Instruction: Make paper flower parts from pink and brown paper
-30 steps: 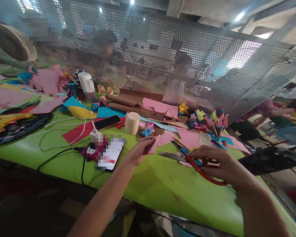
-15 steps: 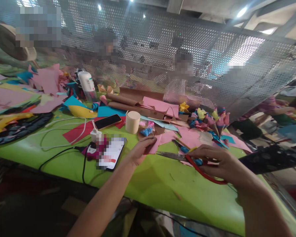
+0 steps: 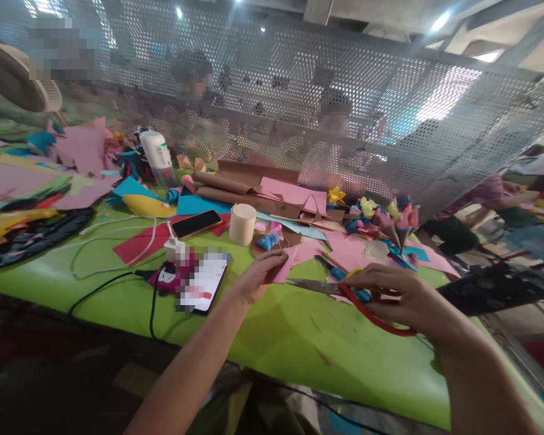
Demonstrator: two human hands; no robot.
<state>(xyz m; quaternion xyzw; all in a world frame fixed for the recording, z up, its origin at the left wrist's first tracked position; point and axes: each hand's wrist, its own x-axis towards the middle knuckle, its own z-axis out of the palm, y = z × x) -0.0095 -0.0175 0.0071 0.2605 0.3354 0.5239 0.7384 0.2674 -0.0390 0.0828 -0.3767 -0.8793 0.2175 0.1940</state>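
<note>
Between the thumb and fingers of my left hand [image 3: 263,275] is a small piece of pink paper [image 3: 283,272]. My right hand [image 3: 399,302] is closed around the red handles of a pair of scissors [image 3: 315,286]. The blades point left, their tips at the lower right edge of the pink piece; whether they touch it I cannot tell. Behind the scissors lie a blue-handled tool [image 3: 338,273] and pink paper scraps [image 3: 346,249]. Just beyond my left hand is a brown disc [image 3: 292,238] with a small blue folded piece [image 3: 268,241] on it.
A cream cylinder [image 3: 242,225], a dark phone [image 3: 196,223], a lit phone [image 3: 213,284] and a purple power adapter [image 3: 167,280] with cables stand left of my hands. Folded paper flowers [image 3: 401,220] lie back right. A perforated metal screen [image 3: 272,90] borders the green table [image 3: 281,344].
The whole view has shifted very slightly. My hands, the pink paper and the scissors keep almost the same positions.
</note>
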